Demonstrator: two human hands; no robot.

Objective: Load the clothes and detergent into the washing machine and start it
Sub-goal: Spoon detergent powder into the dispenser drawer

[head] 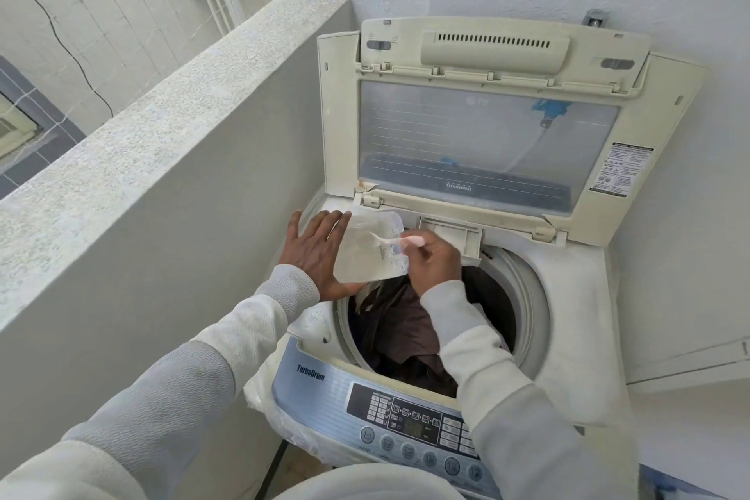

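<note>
**Scooping detergent over an open top-loader**

So the right hand (432,256) has its grip pinched on a pink scoop (399,242), the scoop's bowl end poked into a clear plastic tub (371,246) of whitish powder. Left hand (320,252) carries that tub with fingers spread flat behind it and the thumb under the bottom edge, so it's not really curled round it. All of this hangs over the back-left rim of the washer (568,317). Lid (487,134) is flipped up. Dark clothes (406,333), brownish, are already down in the drum. Control panel (410,422) is nearest the camera. Grey ledge (162,126) runs along the left.
</note>
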